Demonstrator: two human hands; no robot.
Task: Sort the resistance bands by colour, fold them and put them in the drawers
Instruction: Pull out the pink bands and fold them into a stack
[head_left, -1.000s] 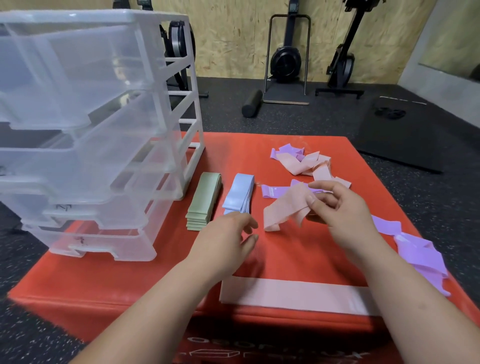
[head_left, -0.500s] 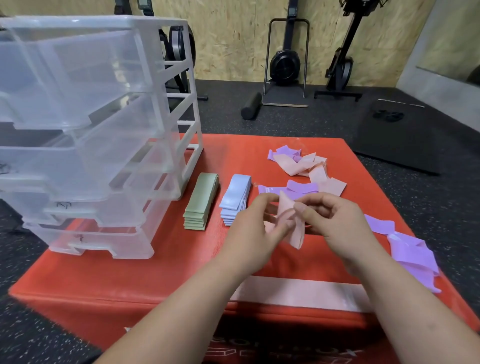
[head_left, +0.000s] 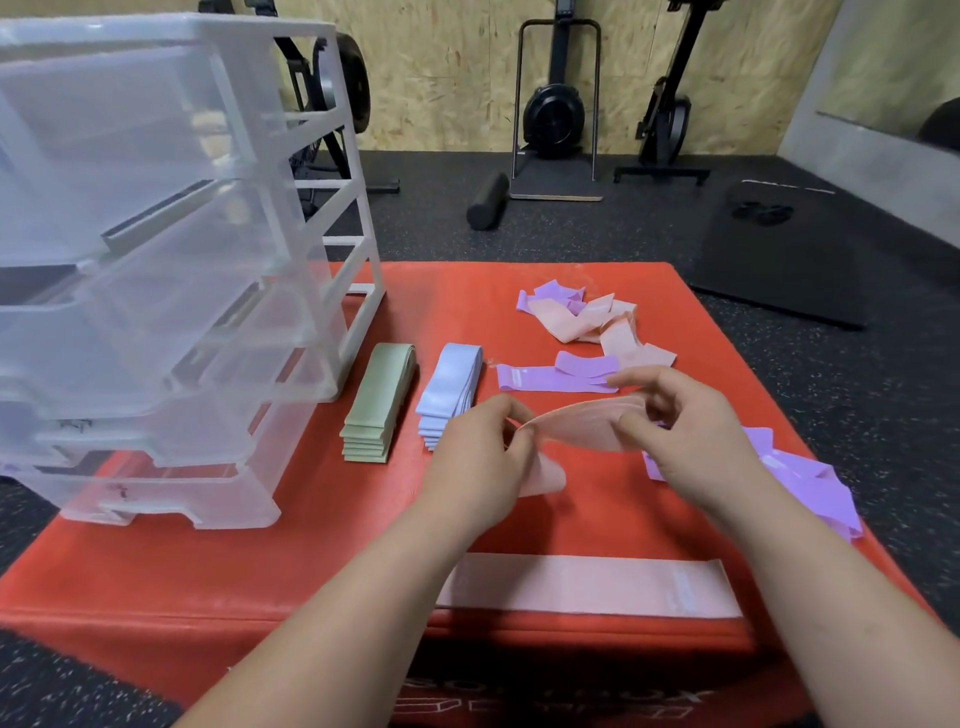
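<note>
Pink band (head_left: 576, 423) is held over the middle of the red box (head_left: 208, 561): the left hand (head_left: 478, 462) pinches its 9 o'clock end and the right hand (head_left: 685, 436) pinches its 3 o'clock end. The folded green stack (head_left: 376, 410) and blue stack (head_left: 449, 395) lie at 10 o'clock, beside the clear drawer unit (head_left: 156, 260). A second pink band (head_left: 587, 587) lies flat at 6 o'clock, with loose purple bands (head_left: 810, 483) at 3 o'clock.

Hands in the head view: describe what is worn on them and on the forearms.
Nothing worn shows. The left hand and right hand are bare: no gloves, no visible rings. The left forearm and right forearm are bare to the picture's edge, with no sleeve, watch, bracelet or marking in view.
</note>
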